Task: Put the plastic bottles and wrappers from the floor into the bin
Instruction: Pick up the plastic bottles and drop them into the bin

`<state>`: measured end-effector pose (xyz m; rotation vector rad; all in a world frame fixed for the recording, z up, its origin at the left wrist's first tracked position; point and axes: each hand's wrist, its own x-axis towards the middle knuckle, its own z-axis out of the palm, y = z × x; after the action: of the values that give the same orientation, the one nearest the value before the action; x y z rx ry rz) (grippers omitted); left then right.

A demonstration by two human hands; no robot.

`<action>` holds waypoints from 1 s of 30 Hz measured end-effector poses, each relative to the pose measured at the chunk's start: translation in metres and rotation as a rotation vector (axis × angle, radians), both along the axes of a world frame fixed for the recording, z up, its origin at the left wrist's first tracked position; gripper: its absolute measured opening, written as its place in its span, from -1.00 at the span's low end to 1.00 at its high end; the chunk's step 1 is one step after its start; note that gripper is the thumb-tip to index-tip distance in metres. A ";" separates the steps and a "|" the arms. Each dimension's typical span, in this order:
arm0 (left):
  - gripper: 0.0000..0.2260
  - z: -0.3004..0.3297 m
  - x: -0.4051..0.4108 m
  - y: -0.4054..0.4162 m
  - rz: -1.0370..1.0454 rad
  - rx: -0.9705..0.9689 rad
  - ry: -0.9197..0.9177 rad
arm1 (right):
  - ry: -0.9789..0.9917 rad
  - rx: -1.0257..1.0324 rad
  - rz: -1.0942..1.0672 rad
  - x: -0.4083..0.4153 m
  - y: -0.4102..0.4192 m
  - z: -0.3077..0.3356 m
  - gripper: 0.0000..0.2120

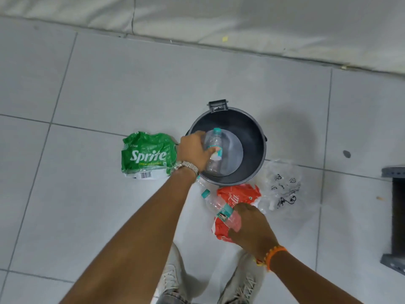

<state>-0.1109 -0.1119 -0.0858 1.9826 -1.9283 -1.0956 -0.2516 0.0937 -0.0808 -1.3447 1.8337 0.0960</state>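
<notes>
A dark grey round bin [252, 128] stands on the tiled floor. My left hand [194, 150] holds a clear plastic bottle with a teal cap [214, 148] over the bin's opening. My right hand [252, 224] grips a second clear bottle with a teal label [221, 208], which lies on a red Coca-Cola wrapper [238, 194] in front of the bin. A green Sprite wrapper [149, 155] lies left of the bin. A clear printed wrapper [282, 185] lies to the bin's right front.
A white padded mat [241, 20] runs along the far edge of the floor. A grey metal frame [394, 216] stands at the right edge. My shoes [245, 288] are at the bottom, close behind the red wrapper.
</notes>
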 end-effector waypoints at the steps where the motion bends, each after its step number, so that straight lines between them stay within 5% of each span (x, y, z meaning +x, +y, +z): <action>1: -0.54 -0.001 0.003 -0.003 -0.024 -0.020 -0.028 | -0.025 -0.041 -0.041 -0.007 0.006 0.008 -0.50; 10: -0.48 -0.021 0.034 0.021 -0.078 -0.135 -0.115 | -0.107 -0.410 -0.583 -0.016 -0.041 0.040 -0.66; 16: -0.59 -0.031 0.040 0.022 -0.084 -0.135 -0.140 | -0.083 -0.459 -0.644 0.008 -0.078 0.007 -0.50; 20: -0.59 -0.035 0.046 0.024 -0.105 -0.173 -0.132 | -0.026 -0.495 -0.596 0.014 -0.037 -0.009 -0.77; 23: -0.58 -0.040 0.050 0.027 -0.110 -0.220 -0.123 | 0.083 -0.275 -0.573 0.008 0.002 -0.050 -0.73; 25: -0.59 -0.050 0.050 0.029 -0.096 -0.267 -0.098 | 0.169 -0.004 -0.591 0.004 0.018 -0.083 -0.43; 27: -0.60 -0.059 0.049 0.033 -0.064 -0.328 -0.065 | 0.262 0.279 -0.770 0.000 0.025 -0.108 -0.06; 30: -0.61 -0.074 0.049 0.039 -0.020 -0.397 0.000 | 0.316 0.466 -1.076 -0.005 0.026 -0.139 0.02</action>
<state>-0.0620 -0.0728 -0.1597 1.7478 -1.9813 -0.6485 -0.2564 0.1197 -0.2198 0.0687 2.3722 0.1512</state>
